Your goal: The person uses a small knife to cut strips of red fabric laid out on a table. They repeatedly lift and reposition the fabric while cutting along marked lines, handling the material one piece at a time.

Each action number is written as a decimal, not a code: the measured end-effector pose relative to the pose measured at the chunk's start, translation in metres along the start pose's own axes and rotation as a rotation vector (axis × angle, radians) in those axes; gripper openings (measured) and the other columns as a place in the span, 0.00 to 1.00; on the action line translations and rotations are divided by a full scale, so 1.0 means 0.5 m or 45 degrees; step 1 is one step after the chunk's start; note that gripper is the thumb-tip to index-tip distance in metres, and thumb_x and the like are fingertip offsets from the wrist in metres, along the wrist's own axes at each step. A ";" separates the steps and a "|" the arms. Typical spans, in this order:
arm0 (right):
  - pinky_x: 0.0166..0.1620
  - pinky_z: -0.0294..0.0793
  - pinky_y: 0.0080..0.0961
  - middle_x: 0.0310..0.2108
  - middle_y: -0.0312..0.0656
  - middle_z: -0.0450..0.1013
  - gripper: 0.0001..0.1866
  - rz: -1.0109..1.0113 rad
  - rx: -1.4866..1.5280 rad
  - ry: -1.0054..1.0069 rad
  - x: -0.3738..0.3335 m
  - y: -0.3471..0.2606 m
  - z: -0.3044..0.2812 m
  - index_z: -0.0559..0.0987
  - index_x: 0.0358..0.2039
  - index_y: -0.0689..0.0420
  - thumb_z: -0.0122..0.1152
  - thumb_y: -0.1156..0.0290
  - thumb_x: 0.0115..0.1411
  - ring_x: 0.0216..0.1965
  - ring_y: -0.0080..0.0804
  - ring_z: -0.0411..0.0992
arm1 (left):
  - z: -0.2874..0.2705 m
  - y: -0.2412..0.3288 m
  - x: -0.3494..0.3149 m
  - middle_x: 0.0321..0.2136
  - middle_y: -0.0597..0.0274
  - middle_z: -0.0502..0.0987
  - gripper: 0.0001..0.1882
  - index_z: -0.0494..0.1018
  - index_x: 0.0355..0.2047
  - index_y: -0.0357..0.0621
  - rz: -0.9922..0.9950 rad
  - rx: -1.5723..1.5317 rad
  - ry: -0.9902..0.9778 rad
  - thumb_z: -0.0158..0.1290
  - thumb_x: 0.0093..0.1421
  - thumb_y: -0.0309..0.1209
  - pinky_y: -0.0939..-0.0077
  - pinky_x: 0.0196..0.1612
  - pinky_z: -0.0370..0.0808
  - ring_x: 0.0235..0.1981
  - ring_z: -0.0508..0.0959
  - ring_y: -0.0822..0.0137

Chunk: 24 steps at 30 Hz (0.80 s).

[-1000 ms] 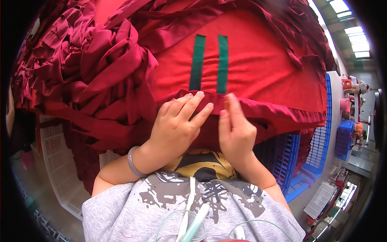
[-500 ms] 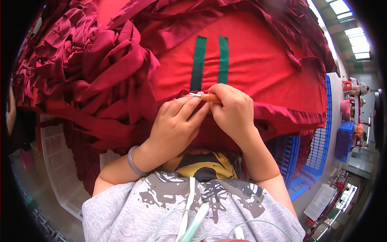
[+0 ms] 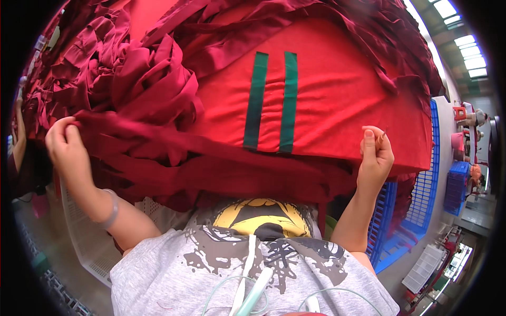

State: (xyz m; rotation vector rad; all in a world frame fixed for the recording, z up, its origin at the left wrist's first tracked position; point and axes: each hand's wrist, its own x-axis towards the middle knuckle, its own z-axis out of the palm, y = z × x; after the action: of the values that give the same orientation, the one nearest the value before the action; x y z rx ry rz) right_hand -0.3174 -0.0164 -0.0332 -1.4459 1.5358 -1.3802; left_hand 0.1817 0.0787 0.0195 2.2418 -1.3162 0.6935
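My left hand (image 3: pixel 67 145) is raised at the left, its fingers pinched on the end of a dark red fabric strip (image 3: pixel 211 152). The strip stretches rightward from it along the front edge of the red-covered table (image 3: pixel 327 100), partly blurred. My right hand (image 3: pixel 377 152) is held up at the right, fingers curled around a small tool with an orange-brown handle (image 3: pixel 383 136); most of the tool is hidden in the fist. Two dark green tape strips, a left one (image 3: pixel 255 100) and a right one (image 3: pixel 289 100), lie upright on the cloth between my hands.
A large heap of dark red fabric strips (image 3: pixel 153 79) covers the table's left side. Below left stands a white plastic basket (image 3: pixel 87 231); at the right are blue crates (image 3: pixel 427 174). Another person's arm (image 3: pixel 20 131) shows at the far left.
My hands have parted from the middle: the left moved far left with the strip's end, the right moved right with the tool. The strip is now drawn out along the table's front.
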 end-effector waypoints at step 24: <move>0.24 0.50 0.13 0.18 0.23 0.58 0.07 0.022 0.043 -0.374 -0.094 -0.024 -0.040 0.75 0.27 0.63 0.62 0.77 0.62 0.21 0.09 0.52 | 0.287 0.537 0.060 0.38 0.54 0.80 0.13 0.81 0.38 0.47 0.404 -0.482 -0.518 0.58 0.57 0.40 0.60 0.45 0.76 0.42 0.80 0.53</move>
State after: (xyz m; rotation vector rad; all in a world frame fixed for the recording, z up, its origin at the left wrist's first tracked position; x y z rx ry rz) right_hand -0.3218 0.0356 -0.0267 -1.5331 1.3277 -1.1198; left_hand -0.0160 -0.1473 -0.0398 1.9412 -1.8468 0.0612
